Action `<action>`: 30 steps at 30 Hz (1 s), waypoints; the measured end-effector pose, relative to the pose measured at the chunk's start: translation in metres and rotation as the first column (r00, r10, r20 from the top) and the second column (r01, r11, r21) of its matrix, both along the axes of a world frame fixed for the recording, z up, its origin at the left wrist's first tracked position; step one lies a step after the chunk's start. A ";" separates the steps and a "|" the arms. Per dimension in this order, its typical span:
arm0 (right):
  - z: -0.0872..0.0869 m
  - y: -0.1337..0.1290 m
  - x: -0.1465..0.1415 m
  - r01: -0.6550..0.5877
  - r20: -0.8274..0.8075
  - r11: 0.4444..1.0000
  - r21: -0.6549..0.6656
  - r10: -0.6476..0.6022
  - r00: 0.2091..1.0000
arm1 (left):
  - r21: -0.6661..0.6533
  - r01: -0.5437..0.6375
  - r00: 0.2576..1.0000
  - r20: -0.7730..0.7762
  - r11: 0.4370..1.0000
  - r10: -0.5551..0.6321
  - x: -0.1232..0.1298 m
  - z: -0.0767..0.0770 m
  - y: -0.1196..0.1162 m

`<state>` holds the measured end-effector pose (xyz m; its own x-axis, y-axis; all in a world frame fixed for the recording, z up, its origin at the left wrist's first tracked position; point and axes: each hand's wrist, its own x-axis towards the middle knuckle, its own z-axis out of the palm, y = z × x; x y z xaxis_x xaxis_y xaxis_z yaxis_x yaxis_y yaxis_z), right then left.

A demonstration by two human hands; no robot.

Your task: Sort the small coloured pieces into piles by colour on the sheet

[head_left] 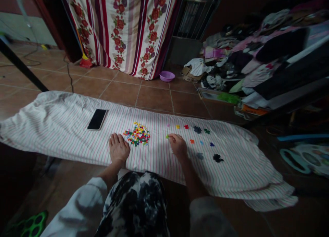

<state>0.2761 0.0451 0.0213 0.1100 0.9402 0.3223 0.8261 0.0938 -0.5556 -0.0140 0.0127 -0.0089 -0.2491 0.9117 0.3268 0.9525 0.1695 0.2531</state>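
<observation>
My left hand [119, 147] lies flat on the striped cloth with its fingers stretched out, just left of a loose pile of small multicoloured pieces [140, 134]. To the right of that pile, my right hand [178, 146] is closed in a pinch, its fingertips at a small light green piece [167, 137] low over the cloth. Around and beyond it sit little one-colour groups: yellow [178, 126], red [186, 127], dark grey [197, 129], dark green [207, 131], orange [192, 141], dark blue [211, 144], grey [199, 156] and black [218, 158].
A striped cloth [77, 141] covers the long low surface. On its left part rests a phone [97, 119]. Behind, on the tiled floor, are a purple basin [167, 76], a floral curtain [128, 31] and a broom [85, 60]. Heaped clothes [239, 55] fill the right side.
</observation>
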 end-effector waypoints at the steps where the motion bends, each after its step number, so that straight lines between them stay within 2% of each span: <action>1: 0.001 0.003 -0.016 -0.074 -0.020 0.997 -0.012 0.074 0.997 | 0.004 -0.001 1.000 -0.001 1.000 0.001 0.000 0.000 0.000; 5: 0.000 0.014 -0.082 -0.273 -0.046 0.959 -0.079 0.270 0.962 | 0.027 0.002 1.000 0.018 1.000 -0.003 0.000 0.000 -0.001; 8: 0.003 0.023 -0.122 -0.342 0.008 0.928 -0.150 0.347 0.938 | 0.031 0.005 1.000 0.022 1.000 -0.006 0.001 0.000 -0.001; 11: 0.010 0.034 -0.148 -0.362 0.096 0.907 -0.213 0.389 0.916 | 0.023 0.005 1.000 0.024 1.000 -0.005 0.001 0.000 -0.001; 18: 0.020 0.053 -0.165 -0.331 0.246 0.882 -0.334 0.421 0.873 | 0.019 0.006 0.999 0.038 1.000 -0.007 0.001 -0.002 0.000; 26: 0.024 0.057 -0.175 -0.333 0.332 0.874 -0.355 0.451 0.829 | -0.019 0.003 0.999 0.044 1.000 -0.002 0.001 0.001 -0.001; 30: 0.029 0.058 -0.179 -0.317 0.320 0.867 -0.383 0.447 0.835 | -0.007 0.007 0.999 0.041 1.000 -0.007 0.001 0.000 0.000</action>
